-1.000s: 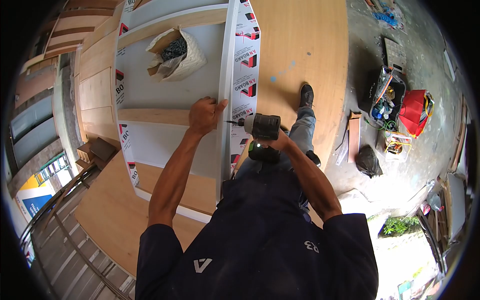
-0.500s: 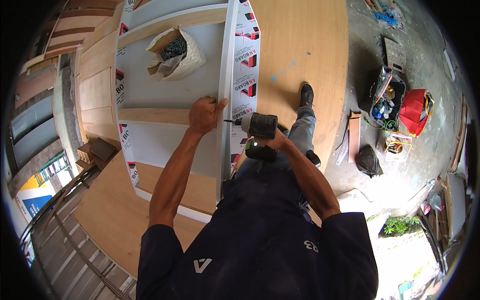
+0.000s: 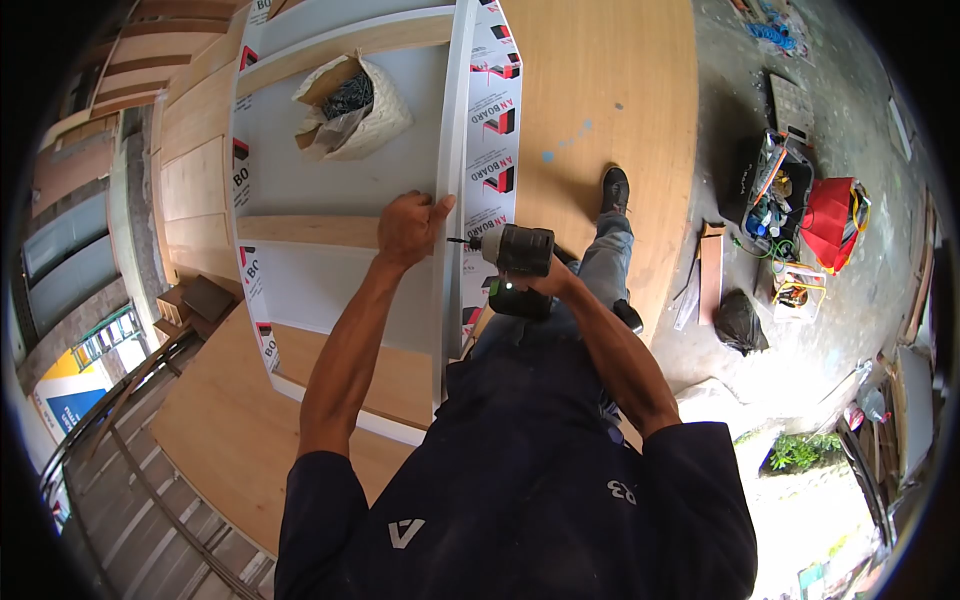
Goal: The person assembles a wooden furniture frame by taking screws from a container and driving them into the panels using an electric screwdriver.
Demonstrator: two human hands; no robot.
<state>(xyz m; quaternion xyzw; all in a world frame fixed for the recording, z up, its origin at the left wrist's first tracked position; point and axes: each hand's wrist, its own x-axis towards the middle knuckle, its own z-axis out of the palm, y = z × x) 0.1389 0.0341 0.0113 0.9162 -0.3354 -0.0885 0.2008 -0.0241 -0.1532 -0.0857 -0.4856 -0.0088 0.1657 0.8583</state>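
A cordless drill (image 3: 526,251) with a lit lamp is gripped by its handle in my right hand (image 3: 545,281), fingers closed. Its thin bit points left, at the outer face of the white side panel (image 3: 454,130), whose protective film is printed in red and black. On the inner side, my left hand (image 3: 406,228) is closed around the end of a wooden divider (image 3: 310,231), thumb reaching onto the panel's edge. Both boards belong to a shallow cabinet frame. Whether the bit touches the panel, I cannot tell.
An open paper sack of screws (image 3: 365,112) lies inside the frame. The frame rests on a wooden tabletop (image 3: 610,60). On the concrete floor to the right are a black tool crate (image 3: 752,192), a red bag (image 3: 830,222) and a black plastic bag (image 3: 741,322).
Hardly anything differs. Both hands and the drill hold their places, with only a slight shift of the camera view.
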